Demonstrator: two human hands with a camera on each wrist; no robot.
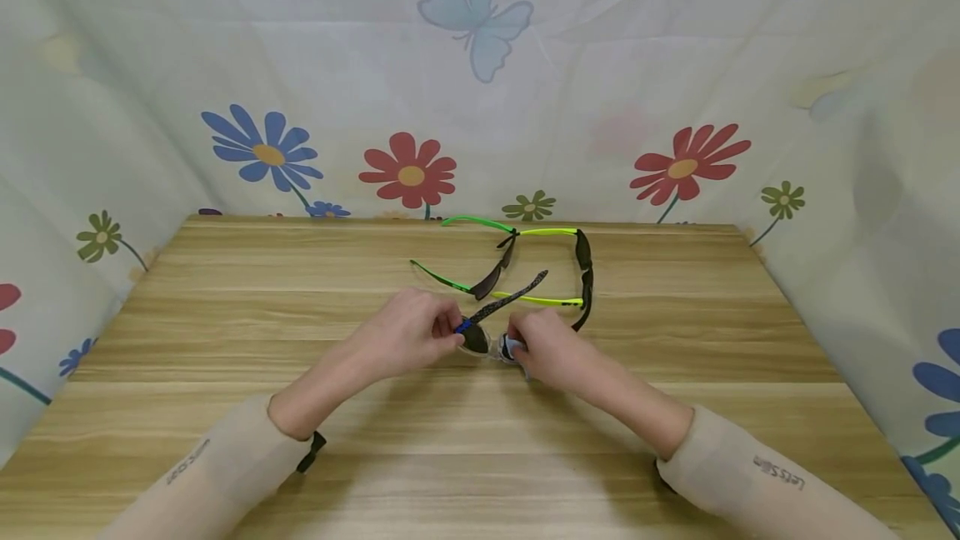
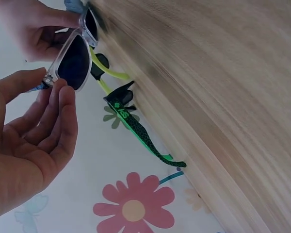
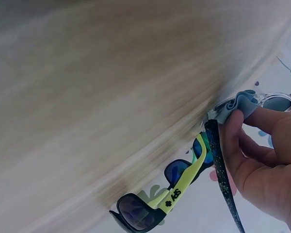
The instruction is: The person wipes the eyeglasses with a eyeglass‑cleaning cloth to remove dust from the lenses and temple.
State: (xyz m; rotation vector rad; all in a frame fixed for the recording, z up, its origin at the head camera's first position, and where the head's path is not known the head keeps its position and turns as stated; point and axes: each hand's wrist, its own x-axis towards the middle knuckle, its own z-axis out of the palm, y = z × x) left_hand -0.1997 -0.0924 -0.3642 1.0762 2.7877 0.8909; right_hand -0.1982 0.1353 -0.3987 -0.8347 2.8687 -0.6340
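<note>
My left hand (image 1: pixel 411 330) pinches one hinge corner of a pair of clear-framed sunglasses (image 1: pixel 474 338) with dark lenses and speckled dark temples. In the left wrist view the thumb and fingertips of the left hand (image 2: pixel 34 126) meet at that corner. On the far lens, my right hand (image 1: pixel 551 348) pinches a light blue cloth (image 3: pixel 240 104) around the lens and rim. The right wrist view shows the right hand's (image 3: pixel 266 155) thumb and fingers pressing the cloth there, with a speckled temple hanging beside them. The glasses are held just above the table.
Behind the hands on the wooden table (image 1: pixel 300 307) lie green-templed sunglasses (image 1: pixel 487 282). Yellow-templed sunglasses (image 1: pixel 585 261) stand beside them at the right, close to my right hand. A flower-printed curtain (image 1: pixel 570 107) borders the table's back and sides.
</note>
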